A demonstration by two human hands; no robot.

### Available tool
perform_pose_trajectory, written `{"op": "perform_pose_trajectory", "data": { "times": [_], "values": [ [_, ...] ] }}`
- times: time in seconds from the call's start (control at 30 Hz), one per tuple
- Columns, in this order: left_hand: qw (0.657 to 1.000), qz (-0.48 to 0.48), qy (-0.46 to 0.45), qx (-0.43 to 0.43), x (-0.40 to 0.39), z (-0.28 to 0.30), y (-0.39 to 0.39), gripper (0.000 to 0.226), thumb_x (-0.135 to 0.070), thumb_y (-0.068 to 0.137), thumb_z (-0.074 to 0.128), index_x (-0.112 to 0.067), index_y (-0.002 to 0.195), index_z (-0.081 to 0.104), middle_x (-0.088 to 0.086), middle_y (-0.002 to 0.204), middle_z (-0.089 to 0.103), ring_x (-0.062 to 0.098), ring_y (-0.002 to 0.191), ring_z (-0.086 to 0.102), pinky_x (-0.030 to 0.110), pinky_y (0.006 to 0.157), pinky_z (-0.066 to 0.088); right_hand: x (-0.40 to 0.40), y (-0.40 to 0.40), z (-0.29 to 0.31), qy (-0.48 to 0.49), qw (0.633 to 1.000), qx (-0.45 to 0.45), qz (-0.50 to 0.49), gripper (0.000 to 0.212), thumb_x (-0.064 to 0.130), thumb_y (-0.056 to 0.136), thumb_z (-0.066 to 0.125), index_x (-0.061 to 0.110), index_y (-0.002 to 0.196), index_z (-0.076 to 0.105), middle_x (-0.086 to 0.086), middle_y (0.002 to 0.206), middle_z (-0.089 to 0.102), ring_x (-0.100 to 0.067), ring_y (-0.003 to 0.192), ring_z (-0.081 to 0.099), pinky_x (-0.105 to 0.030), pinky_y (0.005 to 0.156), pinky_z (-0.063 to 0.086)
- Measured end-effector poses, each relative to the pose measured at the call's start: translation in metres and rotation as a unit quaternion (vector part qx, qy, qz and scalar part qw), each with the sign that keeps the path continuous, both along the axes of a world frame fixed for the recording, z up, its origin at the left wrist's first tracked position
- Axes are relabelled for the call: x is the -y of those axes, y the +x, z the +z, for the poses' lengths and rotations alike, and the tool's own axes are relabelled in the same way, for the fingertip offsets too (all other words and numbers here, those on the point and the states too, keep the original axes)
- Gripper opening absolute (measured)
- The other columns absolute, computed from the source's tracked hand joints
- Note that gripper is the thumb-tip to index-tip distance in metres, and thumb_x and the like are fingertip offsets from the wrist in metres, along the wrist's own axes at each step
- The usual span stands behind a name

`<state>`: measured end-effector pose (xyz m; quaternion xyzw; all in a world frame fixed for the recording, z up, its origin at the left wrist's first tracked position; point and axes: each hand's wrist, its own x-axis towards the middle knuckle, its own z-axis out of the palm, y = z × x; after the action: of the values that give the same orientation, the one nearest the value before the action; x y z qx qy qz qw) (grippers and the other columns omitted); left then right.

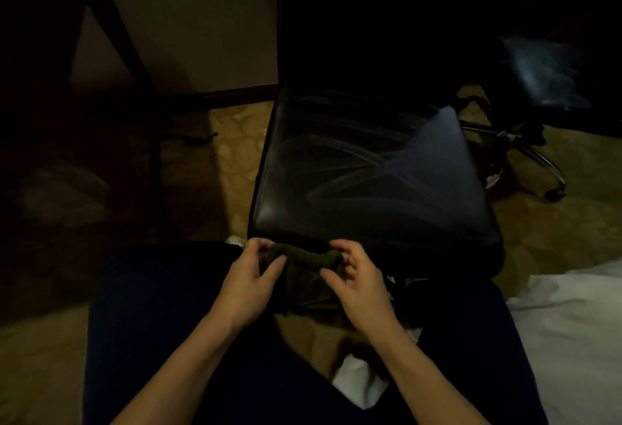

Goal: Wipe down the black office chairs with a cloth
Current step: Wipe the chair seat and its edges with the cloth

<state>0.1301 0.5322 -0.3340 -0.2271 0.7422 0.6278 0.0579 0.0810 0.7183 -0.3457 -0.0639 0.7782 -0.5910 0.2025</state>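
While both hands are pinching a dark, nubby cloth [304,258] at lower centre | left hand [250,278], right hand [358,281]: each grip clamped on it | glossy black chair seat [370,172] showing streaks just above.

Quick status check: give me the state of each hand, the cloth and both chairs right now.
Left hand: pinches the cloth's left end.
Right hand: pinches the cloth's right end.
Dark olive towelling cloth: bunched and held between both hands, at the near seat's front edge.
Near black leather office chair seat: streaked with wipe marks, nothing lying on it.
Second black office chair: behind on the right, upright, untouched by either hand.
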Motion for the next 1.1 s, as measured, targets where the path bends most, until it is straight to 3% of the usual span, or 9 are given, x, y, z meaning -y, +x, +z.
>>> {"op": "perform_pose_trajectory", "data": {
  "times": [0.07,0.2,0.27,0.33,0.43,0.53,0.77,0.9,1.1],
  "values": [
    [1.0,0.01,-0.006,0.01,0.009,0.003,-0.004,0.014,-0.019,0.097,0.059,-0.023,0.11,0.059,-0.004,0.106,0.067,0.009,0.091,0.069,0.024,0.065,0.058,0.007,-0.004,-0.001,0.063,0.997,-0.049,0.004,0.028,0.016,0.09,0.069,0.034,0.108,0.059,0.01,0.103,0.064,-0.007,0.099,0.065,-0.026,0.082,0.058],
    [0.984,0.037,-0.172,-0.013,0.031,-0.009,-0.02,0.004,-0.024,0.094,0.064,-0.027,0.097,0.066,-0.01,0.096,0.059,0.005,0.086,0.062,0.015,0.062,0.051,0.034,-0.024,-0.008,0.186,0.968,-0.166,-0.022,0.01,0.029,0.09,0.066,0.035,0.096,0.059,0.017,0.099,0.051,0.0,0.094,0.052,-0.022,0.081,0.048],
    [0.971,0.057,-0.23,-0.017,0.038,-0.02,-0.032,0.002,-0.028,0.093,0.065,-0.03,0.095,0.065,-0.011,0.092,0.059,0.005,0.084,0.06,0.023,0.066,0.053,0.05,-0.037,-0.013,0.289,0.933,-0.213,-0.02,0.01,0.037,0.091,0.063,0.036,0.1,0.058,0.017,0.097,0.042,0.0,0.09,0.045,-0.021,0.081,0.042],
    [0.969,0.072,-0.236,0.004,0.039,-0.025,-0.043,0.002,-0.031,0.094,0.062,-0.032,0.093,0.061,-0.013,0.084,0.062,0.003,0.078,0.062,0.032,0.067,0.058,0.065,-0.041,-0.014,0.337,0.919,-0.202,-0.034,0.021,0.039,0.093,0.059,0.036,0.114,0.054,0.015,0.101,0.046,-0.004,0.092,0.052,-0.027,0.081,0.048],
    [0.962,0.094,-0.254,0.03,0.034,-0.031,-0.056,0.013,-0.031,0.096,0.06,-0.035,0.087,0.051,-0.013,0.076,0.061,0.005,0.07,0.062,0.035,0.064,0.058,0.088,-0.036,-0.017,0.316,0.923,-0.204,-0.083,0.048,0.035,0.095,0.057,0.029,0.138,0.038,0.007,0.109,0.056,-0.013,0.09,0.064,-0.027,0.073,0.053],
    [0.961,0.118,-0.247,0.034,0.032,-0.039,-0.063,0.011,-0.03,0.095,0.06,-0.031,0.095,0.049,-0.012,0.079,0.062,0.009,0.071,0.064,0.036,0.064,0.058,0.104,-0.031,-0.036,0.311,0.901,-0.302,-0.029,0.039,0.033,0.09,0.056,0.026,0.125,0.041,0.0,0.099,0.06,-0.013,0.074,0.065,-0.027,0.059,0.055],
    [0.954,0.145,-0.26,0.026,0.03,-0.043,-0.077,0.011,-0.026,0.098,0.057,-0.024,0.102,0.046,-0.005,0.081,0.062,0.011,0.067,0.061,0.03,0.057,0.05,0.114,-0.061,-0.052,0.38,0.821,-0.424,0.031,0.018,0.031,0.093,0.043,0.019,0.095,0.056,-0.001,0.083,0.056,-0.017,0.068,0.056,-0.03,0.056,0.048],
    [0.952,0.133,-0.274,0.033,0.04,-0.045,-0.101,0.01,-0.025,0.099,0.053,-0.023,0.099,0.043,-0.001,0.081,0.061,0.018,0.069,0.062,0.04,0.062,0.053,0.13,-0.093,-0.049,0.395,0.817,-0.418,0.038,0.014,0.028,0.093,0.046,0.019,0.086,0.054,-0.002,0.082,0.055,-0.018,0.069,0.055,-0.031,0.058,0.046],
    [0.962,0.115,-0.249,0.015,0.07,-0.048,-0.145,0.012,-0.025,0.097,0.057,-0.024,0.095,0.046,-0.003,0.081,0.061,0.017,0.074,0.062,0.041,0.067,0.055,0.148,-0.136,-0.047,0.374,0.831,-0.41,0.048,0.008,0.02,0.089,0.063,0.017,0.087,0.055,-0.004,0.082,0.054,-0.019,0.069,0.053,-0.033,0.057,0.045]
  ]
}}
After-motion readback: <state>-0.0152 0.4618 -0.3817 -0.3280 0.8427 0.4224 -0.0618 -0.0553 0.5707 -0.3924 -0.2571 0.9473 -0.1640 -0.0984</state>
